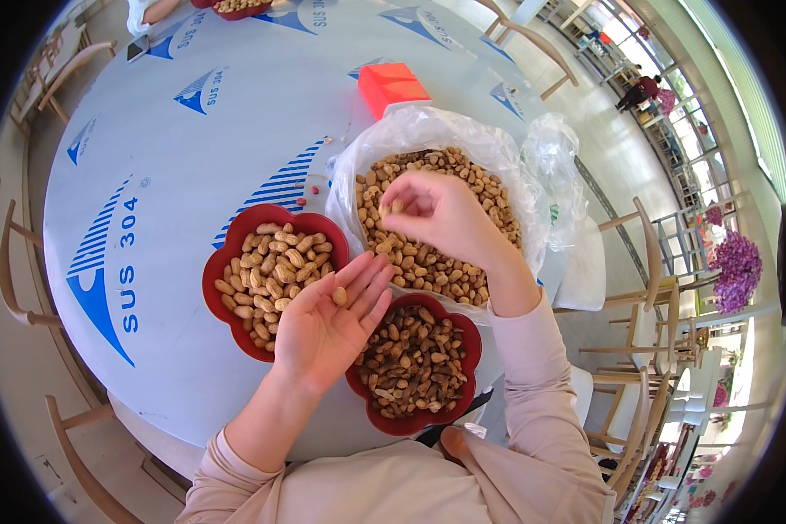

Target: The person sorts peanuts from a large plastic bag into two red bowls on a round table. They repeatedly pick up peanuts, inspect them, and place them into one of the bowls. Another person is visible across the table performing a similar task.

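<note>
My left hand [319,336] lies palm up with its fingers stretched out, and a single peanut [339,296] rests on them. Above the heap in a clear plastic bag [489,140], my right hand [432,210] is closed in a pinch on a small tan peanut [396,207], partly hidden by the fingers. Unshelled peanuts [449,279] fill the bag. Beside my left hand stands a red scalloped bowl [216,279] of pale peanuts. Nearer to me, a second red bowl [472,349] holds darker brown peanuts, partly behind my left fingertips.
A bright red-orange box [394,87] stands beyond the bag on the round table [175,349]. Small reddish kernels [302,201] lie near the left bowl. At the far edge are another person's hand [159,10], a phone [138,47] and another red bowl [240,12]. Wooden chairs [646,253] surround the table.
</note>
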Tool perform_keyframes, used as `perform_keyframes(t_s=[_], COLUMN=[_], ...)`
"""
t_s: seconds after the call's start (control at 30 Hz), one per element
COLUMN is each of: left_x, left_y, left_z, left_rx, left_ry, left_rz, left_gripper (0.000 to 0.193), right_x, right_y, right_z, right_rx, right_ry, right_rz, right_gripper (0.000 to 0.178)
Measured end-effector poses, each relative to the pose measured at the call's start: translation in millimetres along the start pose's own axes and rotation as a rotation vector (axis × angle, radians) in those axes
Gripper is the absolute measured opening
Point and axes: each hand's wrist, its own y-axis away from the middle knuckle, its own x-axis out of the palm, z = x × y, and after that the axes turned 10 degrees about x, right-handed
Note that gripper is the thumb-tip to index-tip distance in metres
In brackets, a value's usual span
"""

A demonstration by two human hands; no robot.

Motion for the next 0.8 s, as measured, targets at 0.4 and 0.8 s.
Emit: perform_keyframes(t_s=[0.4, 0.8], left_x=[-11, -14], left_y=[-4, -4], left_z=[1, 1], left_rx=[-0.020, -0.012], left_ry=[0.032, 0.089], left_rz=[0.023, 0.088], left_gripper=[0.039, 0.035], right_x=[-37, -26], right_y=[3, 5], right_z=[-44, -65], right_rx=[0.007, -0.004], right_ry=[0.558, 0.606], right_rz=[-0.073, -0.162], right_gripper=[0.014, 0.011])
